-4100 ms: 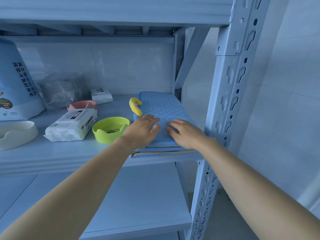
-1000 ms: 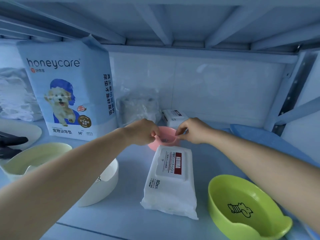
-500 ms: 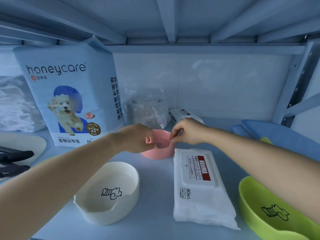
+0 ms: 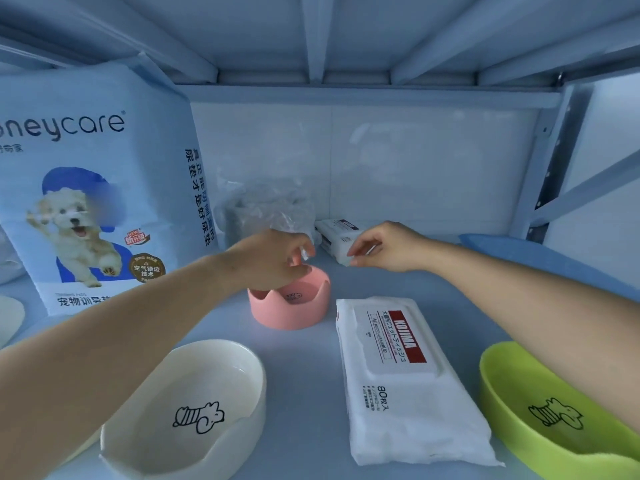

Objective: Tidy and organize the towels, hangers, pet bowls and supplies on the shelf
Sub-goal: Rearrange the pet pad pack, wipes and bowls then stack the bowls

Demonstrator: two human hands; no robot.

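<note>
Since half a second ago, both hands were lifted off the pink bowl [image 4: 289, 306], which is left on the shelf [image 4: 301, 382]. Left hand [image 4: 270, 261], loosely curled and empty, is hovering over its scalloped rim. Right hand [image 4: 388, 247], fingers bent, is touching the small white pack [image 4: 337, 239]. Glossy cream bowl [image 4: 187, 414], soft wipes pack [image 4: 405, 379] and green bowl [image 4: 554, 420] are seen in front.

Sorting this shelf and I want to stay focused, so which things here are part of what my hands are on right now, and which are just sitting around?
In hand now:
left hand over the pink bowl
right hand at the small wipes pack

Sitting about:
white bowl
green bowl
large wipes pack
pad bag
clear plastic bag
blue towel
</note>
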